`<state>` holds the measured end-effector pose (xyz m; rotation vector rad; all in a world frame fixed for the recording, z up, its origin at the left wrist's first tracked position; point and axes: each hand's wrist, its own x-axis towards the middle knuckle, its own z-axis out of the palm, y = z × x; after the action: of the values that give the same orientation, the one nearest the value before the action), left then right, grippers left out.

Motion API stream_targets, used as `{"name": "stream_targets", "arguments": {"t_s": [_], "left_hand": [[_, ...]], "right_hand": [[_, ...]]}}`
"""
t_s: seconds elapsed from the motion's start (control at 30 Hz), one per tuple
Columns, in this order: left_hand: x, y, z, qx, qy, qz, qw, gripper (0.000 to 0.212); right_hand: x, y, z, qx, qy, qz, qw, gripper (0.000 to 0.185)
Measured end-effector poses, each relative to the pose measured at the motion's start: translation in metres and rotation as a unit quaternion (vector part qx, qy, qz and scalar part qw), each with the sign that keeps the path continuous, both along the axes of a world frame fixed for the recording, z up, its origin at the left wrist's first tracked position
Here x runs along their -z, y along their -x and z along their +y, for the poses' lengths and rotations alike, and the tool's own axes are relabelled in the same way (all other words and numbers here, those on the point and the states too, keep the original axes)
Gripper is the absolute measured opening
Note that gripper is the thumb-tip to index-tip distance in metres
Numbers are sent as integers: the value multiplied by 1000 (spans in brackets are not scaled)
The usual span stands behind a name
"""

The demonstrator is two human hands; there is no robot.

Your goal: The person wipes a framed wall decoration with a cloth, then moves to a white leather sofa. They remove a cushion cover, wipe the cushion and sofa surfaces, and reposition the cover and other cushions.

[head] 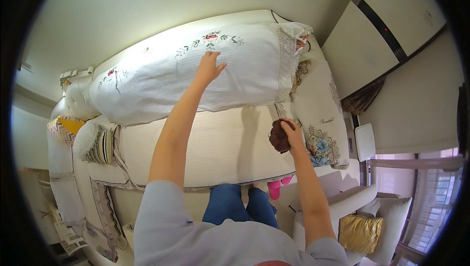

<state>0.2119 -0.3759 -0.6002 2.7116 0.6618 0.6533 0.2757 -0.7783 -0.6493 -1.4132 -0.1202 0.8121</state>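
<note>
My left hand [210, 67] reaches to the sofa's backrest, its thumb apart from the fingers and nothing held. Beneath it spreads a white textured cloth cover [242, 71] with a lace edge; whether my fingertips touch it, I cannot tell. Just above the fingers is the cover's embroidered red flower [211, 37]. My right hand [295, 135] grips a dark brown bunched object [280, 137] with a lobed surface, possibly fabric. It is held above the right end of the cream seat cushion [209, 145], close to the armrest.
The armrest cover [319, 119] bears blue flowers and brown scrollwork. Cushions [101, 146] lie at the sofa's left. Pink slippers [274, 189] are on the floor near my legs. A gold cushion [360, 233] rests on a chair at lower right. A white cabinet [367, 38] stands at right.
</note>
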Motion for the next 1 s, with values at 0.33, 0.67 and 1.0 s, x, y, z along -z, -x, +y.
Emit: {"name": "stream_targets", "arguments": {"t_s": [0.33, 0.67, 1.0], "left_hand": [[25, -2, 87, -128, -162, 107, 973, 43], [-20, 173, 19, 91, -1, -65, 994, 21], [-103, 287, -24, 117, 90, -56, 987, 27]], "right_hand": [[3, -60, 37, 13, 74, -131, 989, 45], [-8, -74, 59, 155, 156, -216, 951, 99], [-71, 53, 10, 177, 303, -310, 884, 117]]}}
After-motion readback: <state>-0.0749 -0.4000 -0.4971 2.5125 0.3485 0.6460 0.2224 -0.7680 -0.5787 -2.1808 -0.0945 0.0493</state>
